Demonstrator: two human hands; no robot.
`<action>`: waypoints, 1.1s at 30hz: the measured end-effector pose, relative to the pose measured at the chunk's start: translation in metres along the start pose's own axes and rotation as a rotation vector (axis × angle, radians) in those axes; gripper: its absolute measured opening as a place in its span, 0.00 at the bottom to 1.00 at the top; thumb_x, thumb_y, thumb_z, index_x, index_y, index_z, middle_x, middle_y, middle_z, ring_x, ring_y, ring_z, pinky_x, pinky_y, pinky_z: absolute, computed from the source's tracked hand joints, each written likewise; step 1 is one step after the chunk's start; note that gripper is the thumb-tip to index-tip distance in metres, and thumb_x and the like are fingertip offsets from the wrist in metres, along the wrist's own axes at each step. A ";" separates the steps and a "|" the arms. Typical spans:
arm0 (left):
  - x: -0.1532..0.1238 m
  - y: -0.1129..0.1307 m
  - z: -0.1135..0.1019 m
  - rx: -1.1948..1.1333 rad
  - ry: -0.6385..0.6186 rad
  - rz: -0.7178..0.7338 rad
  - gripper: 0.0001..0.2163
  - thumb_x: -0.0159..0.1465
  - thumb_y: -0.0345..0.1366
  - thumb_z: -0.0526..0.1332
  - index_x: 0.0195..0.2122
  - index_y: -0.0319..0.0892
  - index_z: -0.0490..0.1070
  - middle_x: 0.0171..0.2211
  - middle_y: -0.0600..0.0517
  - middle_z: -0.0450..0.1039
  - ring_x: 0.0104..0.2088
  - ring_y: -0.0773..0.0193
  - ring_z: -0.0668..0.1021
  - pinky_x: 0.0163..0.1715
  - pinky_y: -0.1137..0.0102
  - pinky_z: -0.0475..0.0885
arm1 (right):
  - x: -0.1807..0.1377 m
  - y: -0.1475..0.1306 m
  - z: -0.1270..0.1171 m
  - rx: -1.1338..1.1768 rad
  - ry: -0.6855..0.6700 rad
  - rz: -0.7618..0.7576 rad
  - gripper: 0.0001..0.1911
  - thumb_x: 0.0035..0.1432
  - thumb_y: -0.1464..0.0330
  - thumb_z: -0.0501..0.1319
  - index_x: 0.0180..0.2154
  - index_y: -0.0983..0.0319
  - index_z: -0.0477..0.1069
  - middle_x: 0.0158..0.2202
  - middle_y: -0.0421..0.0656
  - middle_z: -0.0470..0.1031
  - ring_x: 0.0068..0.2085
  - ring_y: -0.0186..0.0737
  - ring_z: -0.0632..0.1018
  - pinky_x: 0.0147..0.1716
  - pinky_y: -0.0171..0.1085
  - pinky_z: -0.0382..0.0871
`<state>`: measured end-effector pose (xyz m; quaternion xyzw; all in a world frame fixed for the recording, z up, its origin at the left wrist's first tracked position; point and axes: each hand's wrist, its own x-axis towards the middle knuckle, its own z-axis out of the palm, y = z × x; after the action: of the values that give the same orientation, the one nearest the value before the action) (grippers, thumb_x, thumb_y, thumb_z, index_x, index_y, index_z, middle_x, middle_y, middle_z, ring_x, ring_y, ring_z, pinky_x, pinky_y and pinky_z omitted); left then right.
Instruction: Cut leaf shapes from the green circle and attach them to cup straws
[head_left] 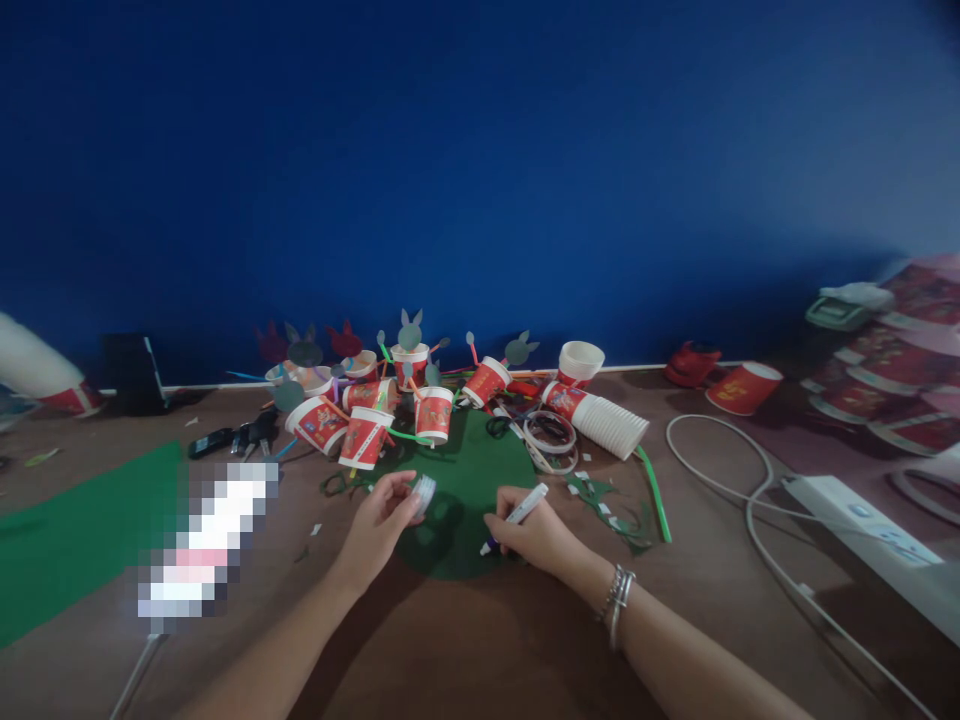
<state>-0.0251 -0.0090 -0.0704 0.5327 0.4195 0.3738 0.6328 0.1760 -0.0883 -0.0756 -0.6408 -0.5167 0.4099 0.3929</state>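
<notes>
Between the thumb and fingers of my left hand (pixel 384 518) is a small whitish round object (pixel 424 494) with a ridged-looking side; its exact kind is unclear. My right hand (pixel 529 528) grips a white marker (pixel 528 502) like a pen, its purple tip end pointing down and left, close to the green sheet (pixel 469 545). Whether the tip touches the sheet I cannot tell. Both hands are over this dark green sheet. Green paper scraps (pixel 611 508) lie right of it, by my right hand.
Behind the sheet sit several red paper cups (pixel 365 438) with rabbit-like heads and coloured stick arms. A stack of paper cups (pixel 600 420) lies on its side. Left are keys (pixel 259 435), a blurred-out bright object (pixel 210 545) and green paper (pixel 82 525). A power strip (pixel 862 520) and cable (pixel 757 520) occupy the right.
</notes>
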 end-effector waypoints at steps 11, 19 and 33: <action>0.001 -0.001 0.000 0.005 0.008 -0.007 0.20 0.49 0.45 0.65 0.41 0.40 0.68 0.31 0.54 0.68 0.33 0.62 0.75 0.36 0.63 0.75 | -0.001 -0.002 -0.002 0.051 -0.074 0.063 0.12 0.47 0.68 0.58 0.18 0.60 0.56 0.11 0.31 0.62 0.13 0.28 0.65 0.12 0.25 0.53; 0.000 0.000 0.000 0.019 0.009 -0.005 0.20 0.49 0.45 0.65 0.41 0.41 0.68 0.31 0.54 0.68 0.33 0.62 0.75 0.36 0.62 0.75 | 0.002 0.003 0.000 0.005 0.020 0.013 0.11 0.48 0.68 0.58 0.18 0.60 0.57 0.11 0.32 0.64 0.14 0.27 0.63 0.14 0.26 0.53; 0.000 -0.002 -0.001 0.020 -0.003 0.001 0.20 0.51 0.45 0.65 0.42 0.40 0.68 0.32 0.54 0.68 0.34 0.62 0.75 0.36 0.63 0.75 | 0.000 -0.002 -0.001 0.056 -0.024 0.057 0.12 0.48 0.67 0.58 0.18 0.60 0.57 0.11 0.32 0.63 0.14 0.28 0.65 0.12 0.25 0.54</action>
<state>-0.0260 -0.0087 -0.0725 0.5397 0.4222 0.3693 0.6278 0.1764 -0.0876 -0.0729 -0.6391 -0.4914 0.4428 0.3925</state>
